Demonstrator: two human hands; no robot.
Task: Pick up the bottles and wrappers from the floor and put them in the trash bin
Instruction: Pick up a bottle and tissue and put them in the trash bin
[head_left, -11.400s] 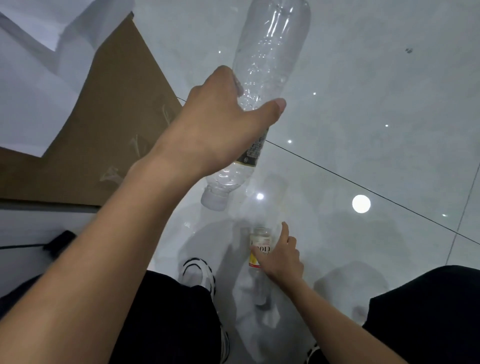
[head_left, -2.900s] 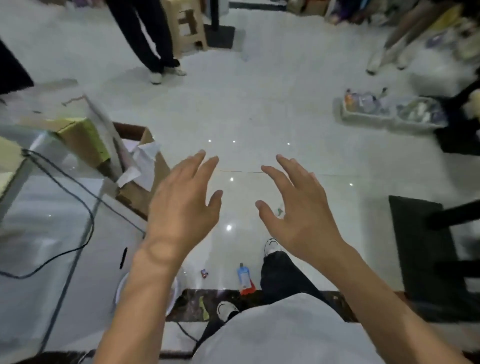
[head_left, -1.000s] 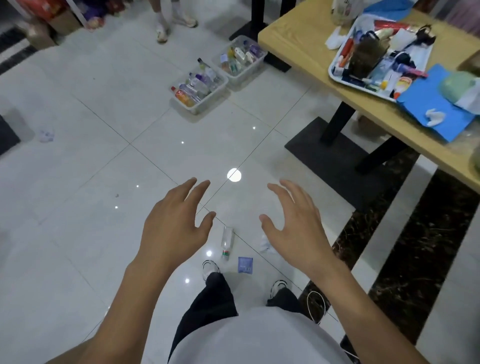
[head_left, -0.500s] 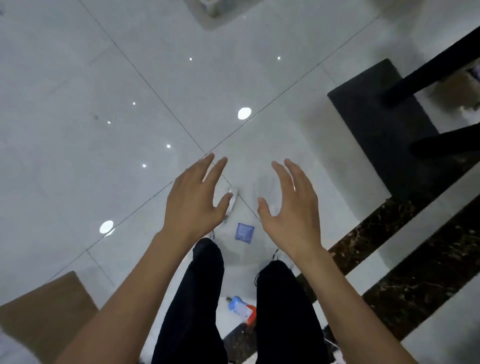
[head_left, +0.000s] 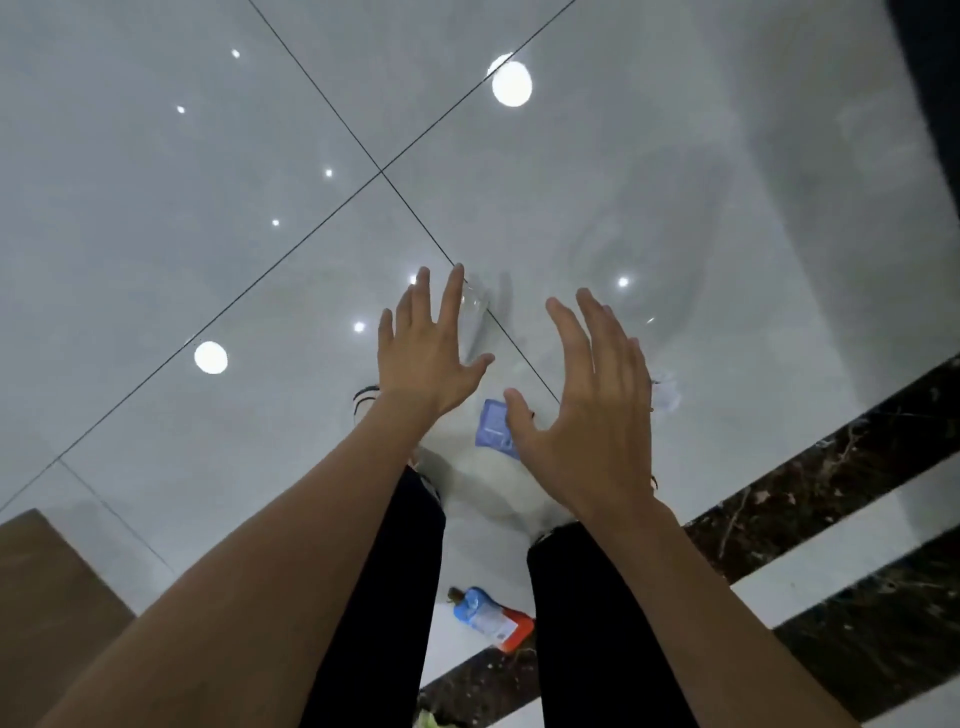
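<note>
My left hand (head_left: 429, 358) and my right hand (head_left: 587, 405) hang open over the white floor, fingers spread, holding nothing. A small clear bottle (head_left: 475, 312) lies on the tiles just beyond my left fingertips, mostly hidden by that hand. A blue square wrapper (head_left: 492, 428) lies between the two hands, its right edge covered by my right thumb. A crumpled clear wrapper (head_left: 666, 395) shows to the right of my right hand. A blue and orange bottle (head_left: 491, 618) lies between my legs, close to the dark marble strip.
Brown cardboard (head_left: 47, 597) fills the lower left corner. Dark marble strips (head_left: 831, 478) cross the floor at the lower right. My black trouser legs (head_left: 374, 597) and one shoe (head_left: 363, 402) stand under my arms.
The view has tipped further down and closer to the floor. Both open hands have come lower toward the clear bottle and blue wrapper. The table and bins have left the view.
</note>
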